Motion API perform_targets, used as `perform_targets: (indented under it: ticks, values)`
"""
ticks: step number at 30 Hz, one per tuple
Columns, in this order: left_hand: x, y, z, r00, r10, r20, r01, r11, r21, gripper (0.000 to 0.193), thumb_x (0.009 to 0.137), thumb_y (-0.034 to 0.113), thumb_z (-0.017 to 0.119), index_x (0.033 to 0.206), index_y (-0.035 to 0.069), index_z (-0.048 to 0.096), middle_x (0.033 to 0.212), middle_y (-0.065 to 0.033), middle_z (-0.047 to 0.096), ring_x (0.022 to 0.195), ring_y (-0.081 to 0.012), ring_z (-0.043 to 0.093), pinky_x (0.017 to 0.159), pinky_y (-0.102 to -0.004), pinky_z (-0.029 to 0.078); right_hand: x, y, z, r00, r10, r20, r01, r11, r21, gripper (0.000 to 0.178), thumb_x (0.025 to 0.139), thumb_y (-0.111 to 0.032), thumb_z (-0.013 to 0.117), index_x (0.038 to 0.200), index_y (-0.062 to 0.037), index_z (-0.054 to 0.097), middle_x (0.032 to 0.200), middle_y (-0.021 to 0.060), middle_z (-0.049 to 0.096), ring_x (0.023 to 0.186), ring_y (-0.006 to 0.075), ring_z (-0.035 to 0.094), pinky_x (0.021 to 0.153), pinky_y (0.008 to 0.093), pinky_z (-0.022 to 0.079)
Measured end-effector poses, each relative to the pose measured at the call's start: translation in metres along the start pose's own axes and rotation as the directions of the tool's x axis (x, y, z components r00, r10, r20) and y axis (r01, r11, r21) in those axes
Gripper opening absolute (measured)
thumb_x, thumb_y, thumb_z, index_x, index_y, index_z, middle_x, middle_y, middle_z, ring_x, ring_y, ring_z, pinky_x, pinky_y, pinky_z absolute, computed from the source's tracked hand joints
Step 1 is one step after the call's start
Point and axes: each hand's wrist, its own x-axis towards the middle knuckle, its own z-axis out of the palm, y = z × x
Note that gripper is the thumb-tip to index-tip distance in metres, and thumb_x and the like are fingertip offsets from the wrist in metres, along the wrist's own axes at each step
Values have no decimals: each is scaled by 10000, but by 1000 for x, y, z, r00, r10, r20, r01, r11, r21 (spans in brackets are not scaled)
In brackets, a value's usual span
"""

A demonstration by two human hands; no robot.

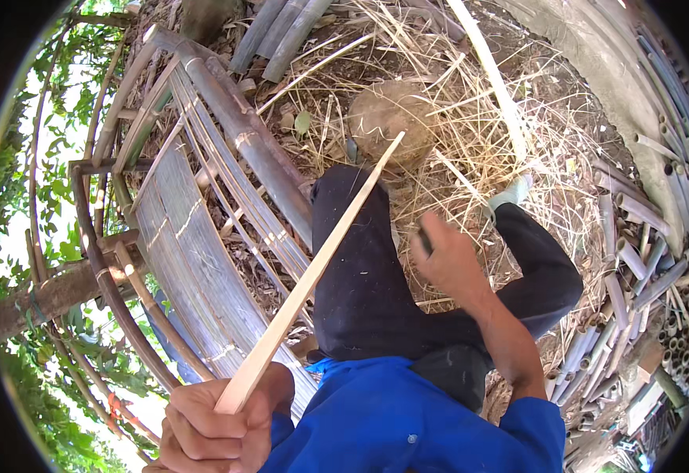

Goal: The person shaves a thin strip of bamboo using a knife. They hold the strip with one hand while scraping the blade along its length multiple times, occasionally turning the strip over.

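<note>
My left hand [214,430], at the lower left, is closed in a fist round the wide end of a pale bamboo strip [305,284]. The strip slants up and away, narrowing across my dark-trousered thigh, and its tip shows in front of a round wooden stump [376,110]. Over my lap, right of the strip and apart from it, is my right hand [448,264]. Its fingers are curled and somewhat blurred. A small dark bit shows by the thumb, too unclear to name.
Thin shavings [470,118] litter the ground ahead. A long pale strip [494,71] lies among them. To the left stands a bamboo frame [242,142] with flat split-bamboo slats [187,252]. Cut bamboo tubes [636,260] are piled along the right, beside a concrete ledge [596,63].
</note>
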Motion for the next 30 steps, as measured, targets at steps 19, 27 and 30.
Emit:
perform_targets:
  ticks: [19, 27, 30]
  values:
    - [-6, 14, -11, 995, 69, -69, -52, 974, 220, 418, 1048, 556, 424, 977, 155, 517, 680, 53, 375, 476, -81, 273, 431, -237, 275, -23, 10, 22, 982, -188, -2, 186, 973, -140, 192, 920, -196, 629, 1080, -92, 607, 781, 170, 606, 643, 335, 658, 549, 432, 540]
    - [-9, 15, -12, 998, 56, -36, -50, 988, 149, 250, 1032, 340, 506, 907, 127, 467, 657, 60, 344, 481, -57, 281, 419, -222, 235, -14, -3, 8, 977, -212, 3, 209, 960, -188, 166, 919, -164, 647, 1041, -57, 607, 760, 129, 581, 555, 292, 635, 471, 393, 522]
    - [-8, 13, -6, 993, 74, -90, -65, 993, 96, 154, 919, 156, 640, 873, 99, 505, 589, 65, 377, 441, -28, 309, 360, -206, 207, -9, -44, 8, 891, -451, -53, 440, 887, -144, 167, 886, -157, 672, 1005, -47, 630, 757, 74, 539, 532, 213, 612, 458, 341, 510]
